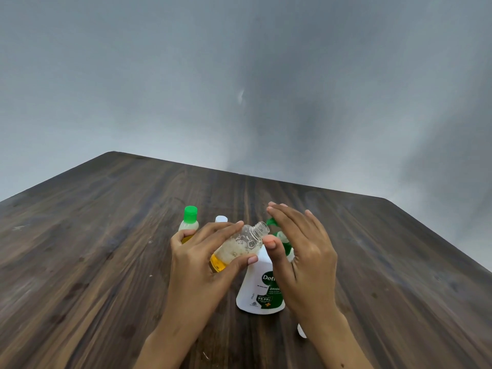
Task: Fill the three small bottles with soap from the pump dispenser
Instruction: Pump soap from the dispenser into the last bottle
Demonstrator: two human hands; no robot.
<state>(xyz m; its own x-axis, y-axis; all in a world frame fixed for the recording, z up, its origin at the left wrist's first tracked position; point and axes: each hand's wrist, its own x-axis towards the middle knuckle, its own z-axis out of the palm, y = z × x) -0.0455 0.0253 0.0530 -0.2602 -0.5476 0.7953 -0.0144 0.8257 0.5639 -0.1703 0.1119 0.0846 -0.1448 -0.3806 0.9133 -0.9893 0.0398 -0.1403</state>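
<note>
The left hand (198, 258) grips a tilted, uncapped small bottle (241, 245); the right hand (300, 251), fingers straight, seemingly presses the pump dispenser (259, 286) on the table (106, 235).

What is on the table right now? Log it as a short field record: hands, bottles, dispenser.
left hand: grips the uncapped clear plastic small bottle, tilted, neck toward the pump
bottle contents: amber soap at the bottom, foam above
right hand: fingers straight, resting on the green pump head
white plastic pump dispenser: upright on the dark wooden table
green-capped small bottle: standing behind the left hand
</note>
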